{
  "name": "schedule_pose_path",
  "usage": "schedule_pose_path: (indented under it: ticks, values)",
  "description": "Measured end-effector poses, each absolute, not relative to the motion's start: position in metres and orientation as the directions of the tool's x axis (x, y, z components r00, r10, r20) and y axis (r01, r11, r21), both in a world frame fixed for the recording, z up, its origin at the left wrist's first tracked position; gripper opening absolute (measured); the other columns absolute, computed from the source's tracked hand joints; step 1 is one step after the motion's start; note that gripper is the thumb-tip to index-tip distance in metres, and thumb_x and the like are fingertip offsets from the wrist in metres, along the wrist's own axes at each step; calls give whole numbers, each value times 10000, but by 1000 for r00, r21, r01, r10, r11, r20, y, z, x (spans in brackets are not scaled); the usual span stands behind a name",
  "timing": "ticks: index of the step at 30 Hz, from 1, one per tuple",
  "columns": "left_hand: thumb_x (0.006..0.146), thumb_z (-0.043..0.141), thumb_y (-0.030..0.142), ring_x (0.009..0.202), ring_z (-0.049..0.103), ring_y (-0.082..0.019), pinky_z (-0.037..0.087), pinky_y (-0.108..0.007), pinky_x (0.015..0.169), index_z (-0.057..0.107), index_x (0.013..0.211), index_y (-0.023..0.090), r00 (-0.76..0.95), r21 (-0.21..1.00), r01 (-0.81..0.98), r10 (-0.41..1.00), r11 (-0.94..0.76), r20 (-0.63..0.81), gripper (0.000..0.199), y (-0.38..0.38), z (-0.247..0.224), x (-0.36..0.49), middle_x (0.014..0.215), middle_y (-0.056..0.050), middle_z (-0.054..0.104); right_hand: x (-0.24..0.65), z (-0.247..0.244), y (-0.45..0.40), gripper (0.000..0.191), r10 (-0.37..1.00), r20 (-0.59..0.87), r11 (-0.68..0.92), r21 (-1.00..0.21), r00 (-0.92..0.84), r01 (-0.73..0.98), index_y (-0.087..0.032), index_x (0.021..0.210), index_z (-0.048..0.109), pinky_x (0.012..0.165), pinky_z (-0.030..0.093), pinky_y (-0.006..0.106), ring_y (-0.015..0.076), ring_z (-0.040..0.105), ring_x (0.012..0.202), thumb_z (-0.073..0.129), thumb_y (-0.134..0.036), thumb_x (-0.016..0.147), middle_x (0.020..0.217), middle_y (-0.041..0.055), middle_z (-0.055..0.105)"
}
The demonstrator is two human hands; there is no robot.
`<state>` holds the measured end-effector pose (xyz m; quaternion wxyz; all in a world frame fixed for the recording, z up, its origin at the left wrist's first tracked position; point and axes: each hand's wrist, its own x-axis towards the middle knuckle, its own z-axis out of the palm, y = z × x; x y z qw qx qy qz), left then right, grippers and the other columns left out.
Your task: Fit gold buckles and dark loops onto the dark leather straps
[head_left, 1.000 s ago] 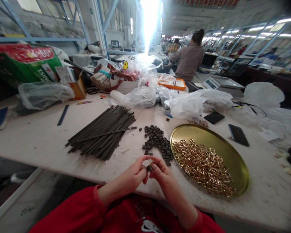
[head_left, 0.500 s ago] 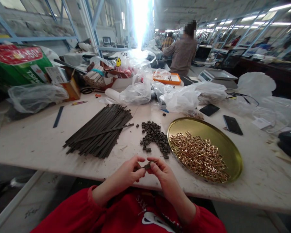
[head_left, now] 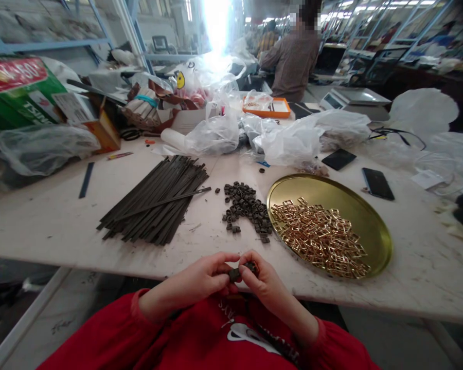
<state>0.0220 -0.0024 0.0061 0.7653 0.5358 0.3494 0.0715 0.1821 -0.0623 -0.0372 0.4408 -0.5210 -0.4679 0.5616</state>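
Note:
Just over the table's near edge, my left hand (head_left: pixel 209 275) and my right hand (head_left: pixel 265 281) meet fingertip to fingertip. Both are closed on a short dark strap piece (head_left: pixel 234 275), pinched between thumbs and fingers; its rest is hidden by the fingers. Beyond them lies a heap of small dark strap loops (head_left: pixel 250 208). To the left is a pile of long dark straps (head_left: pixel 154 200), with one strap lying crosswise on top. On the right, many gold-coloured rectangular buckles (head_left: pixel 320 236) lie in a round gold tray (head_left: pixel 364 213).
A phone (head_left: pixel 378 183) and a flat black item (head_left: pixel 338 159) lie behind the tray. Clear plastic bags (head_left: pixel 289 141), an orange box (head_left: pixel 268 107) and a scale (head_left: pixel 355 97) line the back. A green carton (head_left: pixel 27 95) stands left. A person (head_left: pixel 295 61) is beyond the table.
The view has tipped downward, so the table sits higher in the picture. My hands stay together, and my fingers have shifted around the strap piece, showing more dark material between them.

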Motion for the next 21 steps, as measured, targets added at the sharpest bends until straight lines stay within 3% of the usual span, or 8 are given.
schedule_pose_path:
  ticks: [6, 11, 13, 16, 21]
  values:
    - [682, 577, 240, 617, 551, -123, 425, -254, 626, 490, 1090, 124, 720, 845, 221, 503, 487, -479, 433, -5, 3, 22, 698, -3, 617, 175, -42, -67, 191, 949, -285, -309, -922, -131, -232, -222, 792, 442, 519, 373, 217, 99, 422, 529, 498, -405, 798, 615, -67, 418]
    - [719, 547, 295, 621, 558, -135, 408, -235, 591, 493, 1062, 130, 642, 860, 329, 575, 391, -507, 384, -7, 3, 25, 699, -5, 615, 180, -36, -72, 174, 970, -229, -237, -966, -88, -106, -212, 765, 467, 518, 354, 213, 109, 411, 556, 514, -378, 791, 612, -55, 429]
    - [761, 500, 320, 559, 519, -122, 375, -217, 540, 571, 888, 134, 644, 845, 475, 557, 247, -525, 237, -7, 9, 24, 617, 13, 583, 182, -32, -75, 164, 969, -231, -238, -968, -86, -83, -207, 756, 474, 519, 340, 213, 107, 396, 553, 512, -362, 789, 606, -55, 432]
    - [817, 412, 366, 501, 442, -106, 331, -208, 511, 557, 609, 146, 675, 796, 602, 492, 66, -550, 336, -7, 19, 21, 512, 33, 495, 181, -29, -77, 151, 962, -251, -259, -963, -105, -78, -202, 759, 473, 521, 331, 216, 105, 380, 546, 483, -347, 800, 596, -56, 429]
    - [813, 412, 355, 524, 397, -99, 305, -194, 506, 542, 632, 151, 698, 797, 602, 457, 41, -551, 302, -9, 21, 16, 545, 51, 444, 178, -33, -79, 85, 972, -214, -210, -977, -99, 47, -199, 772, 466, 519, 339, 213, 107, 396, 556, 445, -274, 806, 612, -52, 433]
